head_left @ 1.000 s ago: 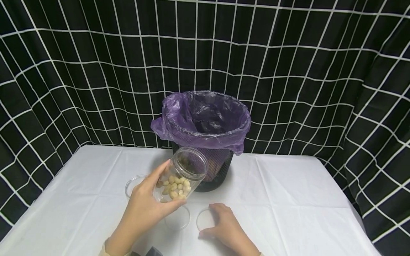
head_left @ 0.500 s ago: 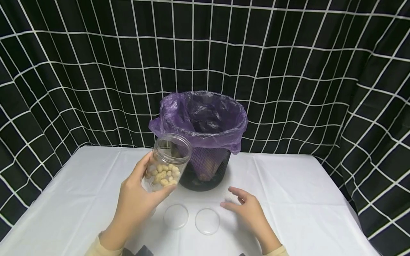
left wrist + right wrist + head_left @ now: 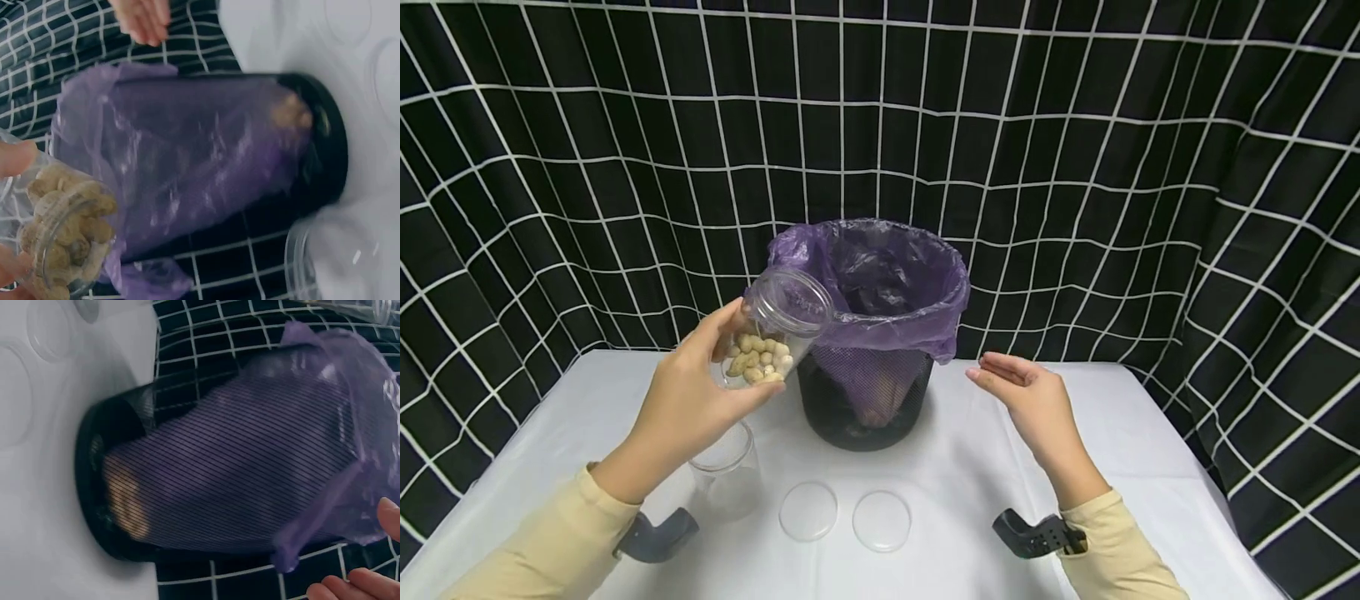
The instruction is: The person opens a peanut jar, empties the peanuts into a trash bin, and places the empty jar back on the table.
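Observation:
My left hand (image 3: 688,396) grips a clear plastic jar (image 3: 790,304) round its side, its open mouth tilted toward the bin on the right. Unshelled peanuts (image 3: 758,358) lie in the lower part of this jar; the left wrist view shows the peanuts (image 3: 65,231) close up. A purple bag (image 3: 887,329) lines the black mesh bin (image 3: 865,429), and the jar's mouth overlaps its left rim in the head view. To the right of the bin my right hand (image 3: 1037,408) hovers with nothing in it, fingers loosely bent.
A second clear jar (image 3: 726,475), without a lid, stands on the white table under my left forearm. Two clear round lids (image 3: 808,511) lie side by side in front of the bin. A black cloth with white grid lines (image 3: 880,125) hangs behind.
The left hand has lifted the jar of peanuts up and leftward to the bin's rim. My right hand has left a lid on the table and risen to the right.

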A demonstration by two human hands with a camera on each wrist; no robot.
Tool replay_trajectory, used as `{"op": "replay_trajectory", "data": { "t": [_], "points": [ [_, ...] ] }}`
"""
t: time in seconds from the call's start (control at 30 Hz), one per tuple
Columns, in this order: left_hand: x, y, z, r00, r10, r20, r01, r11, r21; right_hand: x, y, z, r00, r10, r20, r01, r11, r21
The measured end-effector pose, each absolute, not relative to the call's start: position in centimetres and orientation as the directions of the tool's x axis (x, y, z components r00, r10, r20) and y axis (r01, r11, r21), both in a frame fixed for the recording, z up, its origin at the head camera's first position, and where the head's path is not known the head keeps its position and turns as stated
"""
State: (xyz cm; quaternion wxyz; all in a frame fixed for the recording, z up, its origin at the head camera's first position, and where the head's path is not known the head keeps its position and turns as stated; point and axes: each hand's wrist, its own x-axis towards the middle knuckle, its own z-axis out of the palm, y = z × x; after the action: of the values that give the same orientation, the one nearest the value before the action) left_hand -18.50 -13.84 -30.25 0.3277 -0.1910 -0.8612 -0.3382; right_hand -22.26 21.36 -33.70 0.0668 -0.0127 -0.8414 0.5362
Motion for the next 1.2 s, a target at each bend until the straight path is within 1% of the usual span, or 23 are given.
{"op": "replay_trajectory", "data": {
  "t": [0.13, 0.33, 0.5, 0.6, 0.93, 1.07, 1.2],
  "points": [
    [-19.5, -14.5, -29.0, -0.718, 0.109, 0.687, 0.537, 0.715, 0.448, -23.4, 21.6, -31.5, -0.988, 0.092, 0.122, -0.073, 0.424, -0.903],
    [-21.0, -14.9, -26.5, -0.734, 0.107, 0.671, 0.507, 0.743, 0.437, -25.0, 21.7, -28.8, -0.976, 0.132, 0.176, -0.110, 0.401, -0.909],
    [-22.6, -14.8, -24.6, -0.773, 0.125, 0.623, 0.492, 0.738, 0.462, -26.3, 21.0, -26.7, -0.957, 0.181, 0.228, -0.152, 0.357, -0.922],
    [-23.4, -14.6, -23.6, -0.787, 0.139, 0.601, 0.476, 0.756, 0.449, -27.0, 20.6, -25.7, -0.948, 0.196, 0.249, -0.171, 0.346, -0.923],
    [-25.8, -14.5, -21.6, -0.800, 0.207, 0.564, 0.447, 0.831, 0.330, -29.9, 19.1, -24.4, -0.943, 0.197, 0.269, -0.163, 0.431, -0.887],
    [-26.8, -14.1, -21.0, -0.800, 0.231, 0.553, 0.454, 0.837, 0.307, -30.9, 18.6, -24.1, -0.942, 0.194, 0.273, -0.163, 0.446, -0.880],
    [-27.4, -13.6, -20.6, -0.811, 0.237, 0.535, 0.446, 0.842, 0.303, -31.6, 18.2, -24.3, -0.949, 0.175, 0.263, -0.166, 0.430, -0.887]
  ]
}}
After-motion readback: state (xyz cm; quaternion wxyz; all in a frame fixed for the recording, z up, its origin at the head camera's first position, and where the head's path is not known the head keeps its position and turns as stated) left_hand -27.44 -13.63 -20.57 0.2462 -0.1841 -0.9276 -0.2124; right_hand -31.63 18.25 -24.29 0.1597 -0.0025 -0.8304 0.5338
